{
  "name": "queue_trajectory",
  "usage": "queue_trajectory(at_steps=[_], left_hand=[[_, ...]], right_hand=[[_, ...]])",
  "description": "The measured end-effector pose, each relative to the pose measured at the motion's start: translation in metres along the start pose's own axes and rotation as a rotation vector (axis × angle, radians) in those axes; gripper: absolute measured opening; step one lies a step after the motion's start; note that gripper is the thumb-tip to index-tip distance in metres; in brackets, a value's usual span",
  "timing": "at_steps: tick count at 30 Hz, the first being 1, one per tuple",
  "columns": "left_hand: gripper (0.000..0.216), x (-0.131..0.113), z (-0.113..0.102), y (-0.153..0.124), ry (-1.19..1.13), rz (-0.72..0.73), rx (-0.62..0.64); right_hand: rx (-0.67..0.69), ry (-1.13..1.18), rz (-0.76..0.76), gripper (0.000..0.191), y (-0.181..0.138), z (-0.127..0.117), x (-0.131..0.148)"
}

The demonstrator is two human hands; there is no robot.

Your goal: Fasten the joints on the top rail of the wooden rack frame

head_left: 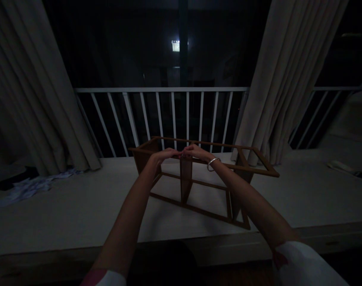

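A brown wooden shelf rack [186, 182] lies on its side on a pale ledge, its open frame and shelf panels showing. My left hand [169, 153] and my right hand [195, 151] meet at the upper near rail, where the middle shelf joins it. The fingertips of both are pinched close together there. Whatever sits between them is too small and dark to make out. A bangle [213, 163] circles my right wrist.
The pale ledge [103, 210] runs across the view. Behind it stand a white railing [172, 115] and a dark window. Curtains [267, 79] hang on both sides. A crumpled patterned cloth [34, 186] lies at left.
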State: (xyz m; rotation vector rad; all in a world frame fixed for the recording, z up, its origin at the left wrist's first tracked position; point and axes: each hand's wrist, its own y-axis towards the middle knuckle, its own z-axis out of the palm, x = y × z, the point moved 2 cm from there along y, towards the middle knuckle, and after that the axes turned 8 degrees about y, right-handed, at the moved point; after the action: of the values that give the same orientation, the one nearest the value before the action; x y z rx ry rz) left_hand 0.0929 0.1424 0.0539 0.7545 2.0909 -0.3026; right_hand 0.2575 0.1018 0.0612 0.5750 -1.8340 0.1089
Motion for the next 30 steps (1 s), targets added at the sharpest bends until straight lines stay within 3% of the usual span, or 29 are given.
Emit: queue_trajectory(at_steps=[10,30], left_hand=[[0.029,-0.0014,0.0002,-0.0010,-0.007,0.056,0.033],[0.029,-0.0014,0.0012,-0.0030,-0.019,0.022,0.029]], right_hand=[[0.019,-0.013,0.005,0.030,-0.0017,-0.0002,0.0016],[0.018,-0.031,-0.046,0.038,-0.0007,0.0009,0.0007]])
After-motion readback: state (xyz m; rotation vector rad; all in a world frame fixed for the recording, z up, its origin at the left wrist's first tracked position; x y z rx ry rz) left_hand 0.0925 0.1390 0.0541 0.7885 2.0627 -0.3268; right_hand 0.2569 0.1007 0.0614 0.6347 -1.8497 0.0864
